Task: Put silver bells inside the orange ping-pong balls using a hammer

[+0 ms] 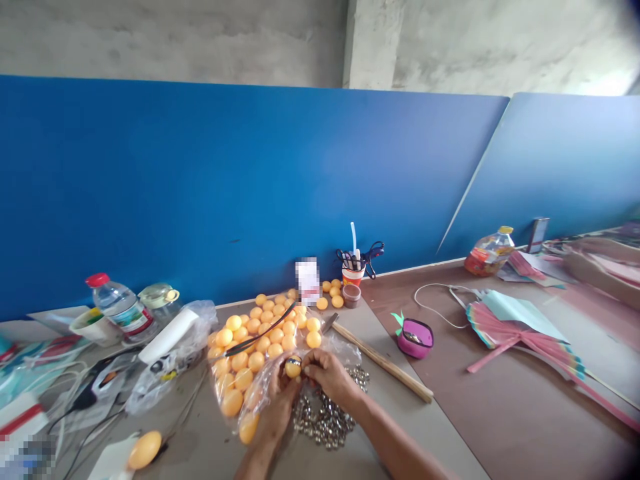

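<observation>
An orange ball [293,369], which looks like a ping-pong ball, is gripped in the fingers of my left hand [281,390]; a dark, shiny patch shows on its top. Close beside it on the right, my right hand [327,375] has its fingers pinched together, and whatever is between them is hidden. Under my right wrist spreads a pile of small shiny metal beads [325,420]. A clear plastic bag [263,381] full of orange balls lies along the left hand, with a dark strap [263,331] across it.
A wooden-handled hammer [383,360] lies right of my hands. Behind stand a small round tub [351,296] and a cup of tools [353,275]. A purple pouch [416,338] and a pink fan-shaped piece [520,333] are rightward. Leftward are a water bottle [123,310] and another orange ball [145,450].
</observation>
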